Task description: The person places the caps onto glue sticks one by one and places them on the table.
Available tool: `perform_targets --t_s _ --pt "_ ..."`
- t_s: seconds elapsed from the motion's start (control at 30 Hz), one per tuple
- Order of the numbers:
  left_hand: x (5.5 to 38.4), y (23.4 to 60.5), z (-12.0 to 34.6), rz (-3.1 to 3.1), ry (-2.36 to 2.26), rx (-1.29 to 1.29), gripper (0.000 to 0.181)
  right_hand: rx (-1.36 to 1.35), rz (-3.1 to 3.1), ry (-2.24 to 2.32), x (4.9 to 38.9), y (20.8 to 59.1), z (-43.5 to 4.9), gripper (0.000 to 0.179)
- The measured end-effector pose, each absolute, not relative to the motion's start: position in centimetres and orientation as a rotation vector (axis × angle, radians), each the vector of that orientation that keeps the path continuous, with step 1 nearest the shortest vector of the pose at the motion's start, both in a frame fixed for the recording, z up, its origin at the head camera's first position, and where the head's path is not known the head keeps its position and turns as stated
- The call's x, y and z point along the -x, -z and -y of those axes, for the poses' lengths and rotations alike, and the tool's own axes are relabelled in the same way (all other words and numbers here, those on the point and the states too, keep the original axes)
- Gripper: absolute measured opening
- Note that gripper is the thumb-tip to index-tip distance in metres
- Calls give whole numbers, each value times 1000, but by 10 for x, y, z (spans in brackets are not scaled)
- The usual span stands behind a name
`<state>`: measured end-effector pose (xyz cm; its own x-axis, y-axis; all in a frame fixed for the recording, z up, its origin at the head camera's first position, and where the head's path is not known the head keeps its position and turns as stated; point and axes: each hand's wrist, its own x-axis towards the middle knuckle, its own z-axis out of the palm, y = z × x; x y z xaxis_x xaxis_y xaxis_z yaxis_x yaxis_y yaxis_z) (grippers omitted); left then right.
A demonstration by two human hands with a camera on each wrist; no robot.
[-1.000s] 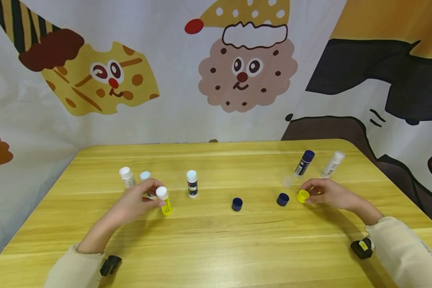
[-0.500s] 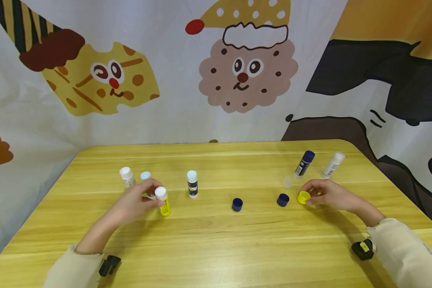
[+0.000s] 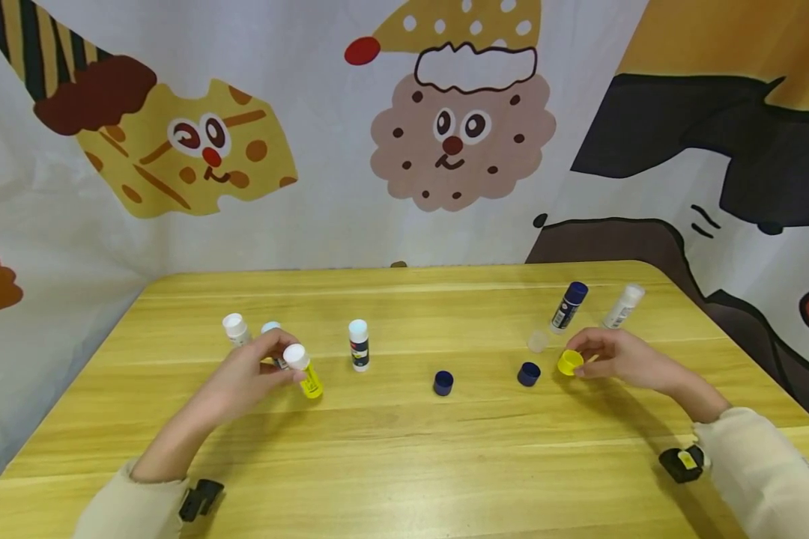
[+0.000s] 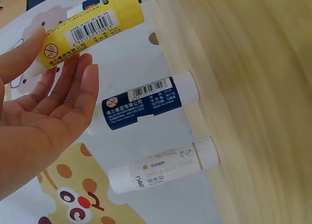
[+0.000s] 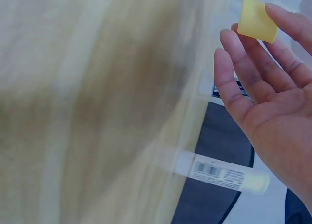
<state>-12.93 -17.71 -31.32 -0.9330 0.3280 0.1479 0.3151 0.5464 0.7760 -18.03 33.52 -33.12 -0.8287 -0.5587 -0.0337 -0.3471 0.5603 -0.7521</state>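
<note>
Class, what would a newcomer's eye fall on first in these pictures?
Probably the cartoon cheese and biscuit on the cloth behind the table. Then the bright yellow glue stick, pinched by the left hand on the left, and the yellow cap, pinched by the right hand on the right.

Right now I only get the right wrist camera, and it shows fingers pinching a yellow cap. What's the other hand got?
Observer: The left hand is holding a yellow stick.
Operator: Ooh! Which end of it is up?
Observer: The white end is up.
Operator: And is there another cap near mine?
Observer: Yes, a blue cap sits just left of your yellow cap.
</note>
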Motion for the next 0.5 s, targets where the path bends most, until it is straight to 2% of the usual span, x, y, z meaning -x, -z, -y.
perform_targets --t_s 0.5 --pt "125 304 168 -2759 -1373 -580 25 909 -2610 1157 178 304 -318 25"
